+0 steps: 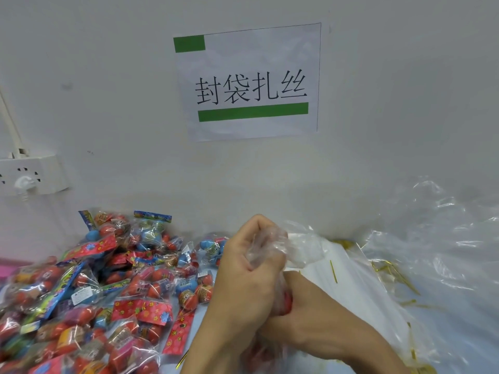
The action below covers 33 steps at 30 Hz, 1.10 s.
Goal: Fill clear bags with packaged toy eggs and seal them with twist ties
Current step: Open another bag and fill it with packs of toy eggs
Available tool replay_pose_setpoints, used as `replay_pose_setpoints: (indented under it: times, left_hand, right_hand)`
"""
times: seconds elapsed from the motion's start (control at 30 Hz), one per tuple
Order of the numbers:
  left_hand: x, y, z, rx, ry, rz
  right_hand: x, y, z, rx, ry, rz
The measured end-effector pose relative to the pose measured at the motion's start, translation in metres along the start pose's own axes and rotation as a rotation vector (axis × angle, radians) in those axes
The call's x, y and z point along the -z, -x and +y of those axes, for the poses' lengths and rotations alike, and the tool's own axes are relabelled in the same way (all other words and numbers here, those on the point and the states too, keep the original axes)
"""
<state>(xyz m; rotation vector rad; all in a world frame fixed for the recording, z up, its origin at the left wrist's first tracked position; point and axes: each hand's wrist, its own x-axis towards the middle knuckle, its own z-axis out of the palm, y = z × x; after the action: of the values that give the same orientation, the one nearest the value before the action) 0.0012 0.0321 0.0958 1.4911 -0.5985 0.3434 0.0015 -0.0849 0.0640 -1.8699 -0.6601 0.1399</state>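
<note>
- Fingers first: the left hand (249, 265) has its fingers clenched round the bunched-up neck of a thin clear plastic bag (266, 247), squeezing the crinkled film shut near the top.
- The right hand (305, 306) is just below it, fingers curled round the bag's lower part, where red toy eggs (286, 300) show through the film between the two hands. Most of the bag's belly is hidden behind the wrists, so no idea how full it really is.
- So I'd say we're at the gather-the-neck stage: filling looks done for this bag, and the tie isn't on yet as far as I can see.
- Next move, my guess: one hand has to let go and grab a thin gold twist tie (333, 271) while the other keeps the neck pinched. One lies just right of the hands, more are scattered further right, so it's an easy reach.
- The film looks slippery and springy, so a loose pinch could let the neck fan open again.
- Further out: a big heap of colourful packaged toy eggs (89, 287) covers the pale bench (189, 330) on the left, and loose sheets of clear plastic (445, 238) pile up on the right.
- On the white wall behind hangs a paper sign with green bars (251, 82), with a white power strip (29, 176) at far left.
</note>
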Motion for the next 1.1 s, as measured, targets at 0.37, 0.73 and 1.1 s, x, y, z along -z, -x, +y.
replay_pose_setpoints:
  times: [0.37,0.73,1.1]
  left_hand:
    - [-0.018,0.002,0.002,-0.063,-0.126,-0.104]
    - [0.000,0.003,-0.018,0.005,-0.228,0.073]
    - [-0.023,0.015,-0.068,0.271,0.235,0.094]
  right_hand:
    - [-0.006,-0.001,-0.015,-0.279,0.709,0.198]
    - [0.044,0.008,0.032,-0.475,-0.295,0.884]
    - [0.033,-0.005,0.019,-0.419,-1.046,0.913]
